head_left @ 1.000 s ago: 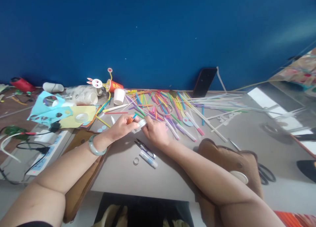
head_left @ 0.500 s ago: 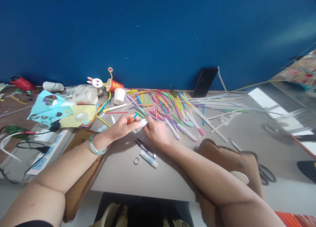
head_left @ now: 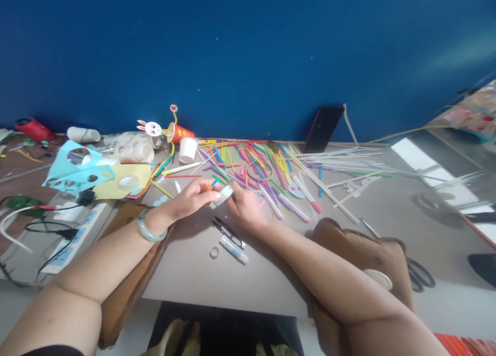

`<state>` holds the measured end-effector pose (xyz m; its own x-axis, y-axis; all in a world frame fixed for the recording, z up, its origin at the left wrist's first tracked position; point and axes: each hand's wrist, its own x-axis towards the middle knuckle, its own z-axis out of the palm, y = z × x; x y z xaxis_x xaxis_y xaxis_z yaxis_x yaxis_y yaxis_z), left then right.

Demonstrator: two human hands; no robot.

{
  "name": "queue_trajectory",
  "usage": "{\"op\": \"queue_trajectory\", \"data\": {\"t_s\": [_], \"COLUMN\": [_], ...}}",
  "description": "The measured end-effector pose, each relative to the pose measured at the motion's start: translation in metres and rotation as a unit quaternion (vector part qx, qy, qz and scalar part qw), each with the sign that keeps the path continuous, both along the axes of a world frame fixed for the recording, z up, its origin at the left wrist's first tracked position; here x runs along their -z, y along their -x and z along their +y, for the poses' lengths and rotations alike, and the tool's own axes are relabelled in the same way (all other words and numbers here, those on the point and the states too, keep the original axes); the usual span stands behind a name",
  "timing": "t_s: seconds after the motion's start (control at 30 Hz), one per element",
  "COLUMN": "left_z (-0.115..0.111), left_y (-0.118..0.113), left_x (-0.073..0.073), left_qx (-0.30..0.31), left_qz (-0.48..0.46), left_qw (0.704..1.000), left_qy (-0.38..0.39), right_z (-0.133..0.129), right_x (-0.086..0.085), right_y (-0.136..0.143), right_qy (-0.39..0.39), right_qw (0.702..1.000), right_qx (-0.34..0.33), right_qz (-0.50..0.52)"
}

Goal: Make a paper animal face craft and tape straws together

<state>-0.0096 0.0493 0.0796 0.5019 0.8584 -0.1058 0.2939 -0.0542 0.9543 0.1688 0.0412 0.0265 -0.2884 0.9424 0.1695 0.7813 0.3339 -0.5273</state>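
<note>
My left hand (head_left: 194, 197), with a pale green bangle (head_left: 152, 227) on its wrist, is closed on a small whitish piece (head_left: 225, 192) whose kind I cannot tell. An orange bit (head_left: 207, 188) and a blue bit (head_left: 214, 182) also stick out between its fingers. From the other side my right hand (head_left: 247, 205) grips the same whitish piece with curled fingers, its fingertips partly hidden. On the table below lie dark thread snips (head_left: 229, 233), a glue stick (head_left: 233, 250) and a small clear ring (head_left: 214, 252).
Coloured felt-tip pens (head_left: 271, 201) and sticks spread behind my hands. A white paper cup (head_left: 188, 150) and a red cup (head_left: 180, 134) with a rabbit face stand at the back. A phone (head_left: 324, 128) leans on the blue wall. Left are blue cut paper (head_left: 79, 170) and a power strip (head_left: 79, 237).
The whitish piece has turned slightly and shows more between my hands. My fingers have shifted only a little; the things on the table stay put.
</note>
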Motion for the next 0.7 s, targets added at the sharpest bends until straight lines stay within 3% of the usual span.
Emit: {"op": "queue_trajectory", "data": {"t_s": [0.3, 0.7], "left_z": [0.0002, 0.0001], "left_y": [-0.0014, 0.0003], "left_x": [0.0038, 0.0072], "left_qx": [-0.004, -0.017], "left_qz": [-0.01, -0.006], "left_qw": [1.0, 1.0], "left_qy": [-0.004, -0.01], "right_z": [0.0036, -0.0013], "right_x": [0.0041, -0.0009], "right_y": [-0.0024, 0.0006], "right_qy": [0.048, -0.009], "right_qw": [0.99, 0.997], "right_qx": [-0.083, -0.025], "right_qz": [0.106, -0.071]}}
